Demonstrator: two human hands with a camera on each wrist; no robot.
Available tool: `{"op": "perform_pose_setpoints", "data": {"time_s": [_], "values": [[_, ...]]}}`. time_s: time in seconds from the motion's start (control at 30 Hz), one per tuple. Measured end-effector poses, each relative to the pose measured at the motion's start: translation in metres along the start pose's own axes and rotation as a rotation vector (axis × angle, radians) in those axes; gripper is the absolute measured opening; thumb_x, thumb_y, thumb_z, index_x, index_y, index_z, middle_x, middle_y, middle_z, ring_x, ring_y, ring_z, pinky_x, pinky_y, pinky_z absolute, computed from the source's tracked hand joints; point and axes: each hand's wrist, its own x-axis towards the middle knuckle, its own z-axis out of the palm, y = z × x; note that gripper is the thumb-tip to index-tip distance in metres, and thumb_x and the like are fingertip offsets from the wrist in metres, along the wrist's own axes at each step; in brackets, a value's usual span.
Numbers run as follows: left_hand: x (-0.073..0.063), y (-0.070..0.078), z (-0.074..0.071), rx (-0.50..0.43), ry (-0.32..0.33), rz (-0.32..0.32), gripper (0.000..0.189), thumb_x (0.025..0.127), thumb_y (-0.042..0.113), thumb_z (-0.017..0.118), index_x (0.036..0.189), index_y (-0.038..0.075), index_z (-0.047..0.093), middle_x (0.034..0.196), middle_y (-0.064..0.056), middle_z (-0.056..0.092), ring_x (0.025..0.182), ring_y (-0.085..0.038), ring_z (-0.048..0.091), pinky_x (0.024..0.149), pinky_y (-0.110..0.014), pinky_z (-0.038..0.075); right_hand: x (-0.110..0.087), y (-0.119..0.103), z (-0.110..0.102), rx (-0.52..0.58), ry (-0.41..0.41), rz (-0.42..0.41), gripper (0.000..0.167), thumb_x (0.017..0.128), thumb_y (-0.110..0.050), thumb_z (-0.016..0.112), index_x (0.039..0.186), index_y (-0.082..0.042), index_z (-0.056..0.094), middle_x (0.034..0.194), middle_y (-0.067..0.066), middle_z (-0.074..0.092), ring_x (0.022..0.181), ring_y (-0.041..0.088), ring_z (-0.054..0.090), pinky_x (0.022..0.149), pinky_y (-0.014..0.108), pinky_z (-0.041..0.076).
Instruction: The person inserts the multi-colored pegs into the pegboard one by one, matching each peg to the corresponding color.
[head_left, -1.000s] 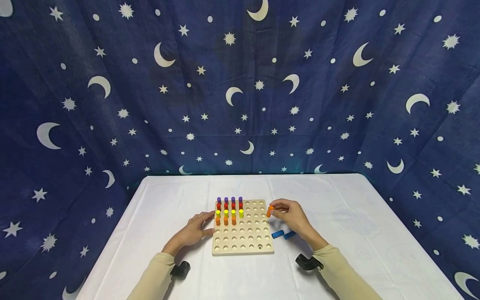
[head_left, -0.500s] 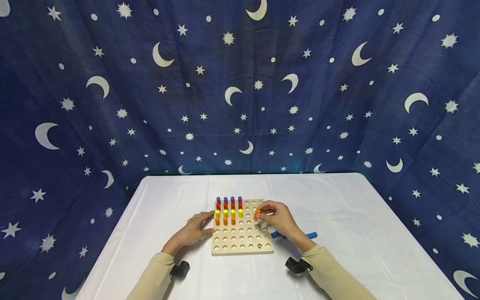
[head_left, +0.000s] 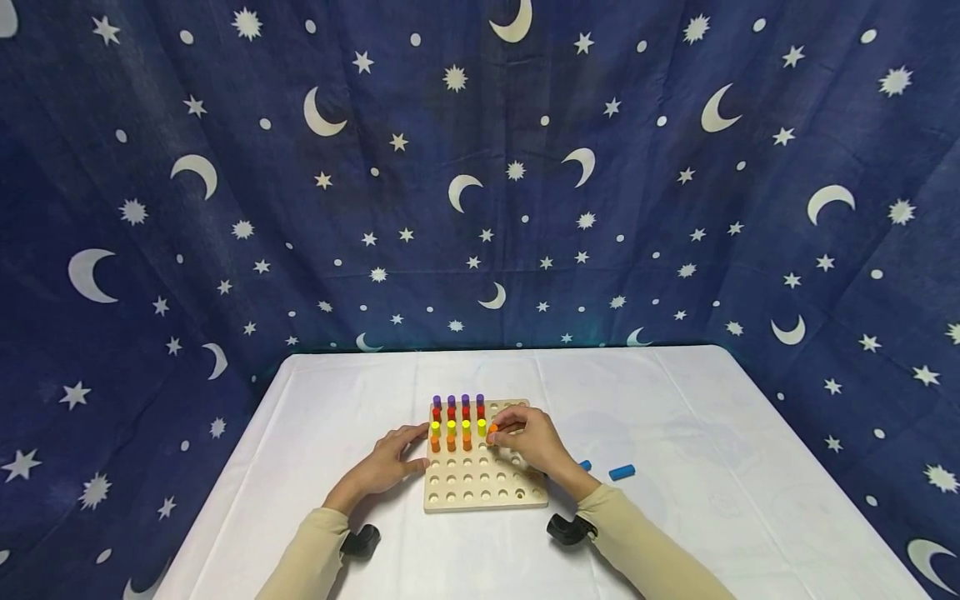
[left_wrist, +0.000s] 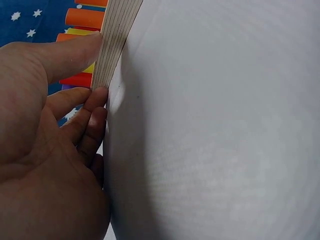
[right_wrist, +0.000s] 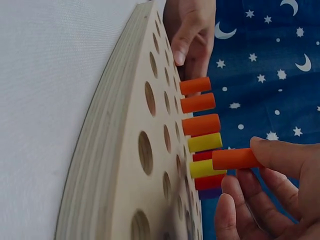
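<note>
A square wooden pegboard [head_left: 487, 487] with rows of round holes lies on the table. My left hand [head_left: 386, 461] rests against its left edge, the thumb [left_wrist: 75, 54] and fingertips touching the side in the left wrist view. My right hand [head_left: 534, 437] pinches an orange peg [right_wrist: 232, 159] between thumb and fingers. That peg is above the board, close to the right end of the yellow and orange rows. Purple pegs [head_left: 466, 400], red pegs [head_left: 452, 412], yellow pegs [head_left: 467, 425] and three orange pegs [head_left: 452, 444] stand in rows at the board's back left.
Right of the board, a blue peg [head_left: 622, 472] lies on the white tablecloth [head_left: 675, 417]. Another blue peg [head_left: 585, 466] is partly hidden by the right forearm. A dark blue curtain [head_left: 480, 208] with moons and stars hangs behind the table.
My right hand has carried the orange peg leftward from beside the board's right edge to near the last yellow peg. My left hand has stayed at the board's edge.
</note>
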Motion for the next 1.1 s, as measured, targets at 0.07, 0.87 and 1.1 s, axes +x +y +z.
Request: {"op": "perform_pose_setpoints", "data": {"time_s": [0.07,0.87,1.1], "values": [[0.0,0.0,0.0,0.002,-0.002,-0.003,0.065,0.089,0.035,0.071,0.147,0.018,0.046,0.145,-0.006,0.053,0.137,-0.032,0.042,0.116,-0.06,0.027,0.001,0.001,0.003,-0.004,-0.004,-0.008,0.015,0.082,-0.012,0.079,0.095,-0.009,0.071,0.086,0.003,0.074,0.078,0.011,0.066,0.069,0.024,0.054],[0.0,0.004,-0.001,0.006,0.004,-0.01,0.065,0.089,0.032,0.071,0.147,0.018,0.046,0.143,-0.005,0.054,0.137,-0.031,0.042,0.117,-0.059,0.024,0.006,0.003,0.018,-0.037,-0.024,0.014,0.017,0.08,-0.011,0.08,0.093,-0.007,0.071,0.083,0.001,0.071,0.072,0.01,0.064,0.066,0.022,0.054],[0.0,0.004,0.0,0.012,0.0,-0.029,0.065,0.089,0.033,0.071,0.148,0.018,0.045,0.143,-0.004,0.054,0.136,-0.03,0.043,0.117,-0.059,0.026,0.005,0.004,0.02,-0.04,-0.041,0.026,0.015,0.08,-0.008,0.079,0.093,-0.006,0.071,0.082,0.002,0.073,0.072,0.009,0.066,0.065,0.022,0.054]]}}
